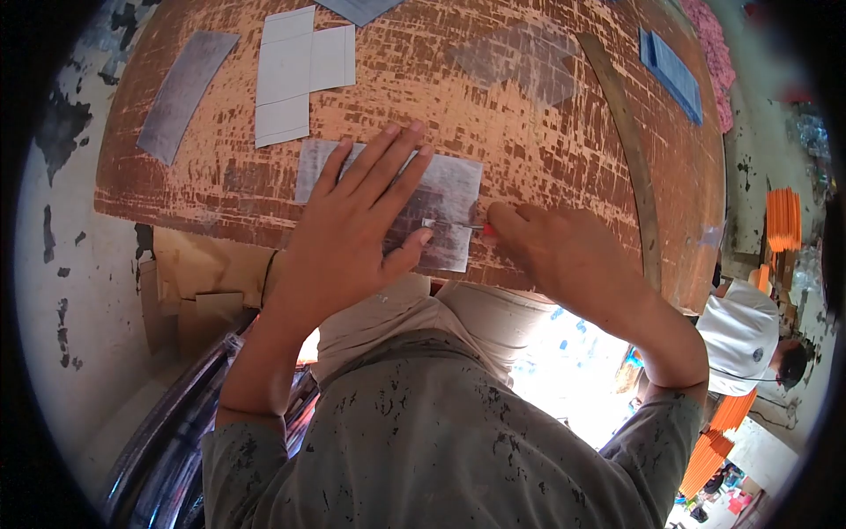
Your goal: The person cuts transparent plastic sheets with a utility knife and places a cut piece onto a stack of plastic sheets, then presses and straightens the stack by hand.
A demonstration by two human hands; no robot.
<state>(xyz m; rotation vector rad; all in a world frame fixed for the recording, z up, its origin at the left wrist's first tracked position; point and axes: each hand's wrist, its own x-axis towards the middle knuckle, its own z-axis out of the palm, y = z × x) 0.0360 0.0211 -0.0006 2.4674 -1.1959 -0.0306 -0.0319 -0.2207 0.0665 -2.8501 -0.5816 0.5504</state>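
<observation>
A translucent grey sheet (454, 185) lies near the front edge of the worn wooden table. My left hand (361, 212) rests flat on it, fingers spread, the thumb beside a small white piece (427, 224). At the sheet's right side my right hand (542, 242) is closed around a thin tool (487, 230) with a red part. The tool's slim metal end points left over the sheet, close to the left thumb. Most of its handle is hidden in the fingers.
White cut card (286, 79) and a grey strip (187, 93) lie at the upper left. A long curved-looking ruler (627, 141) and folded blue pieces (671, 78) are on the right. Beyond the table at right is a person in a white shirt (738, 339).
</observation>
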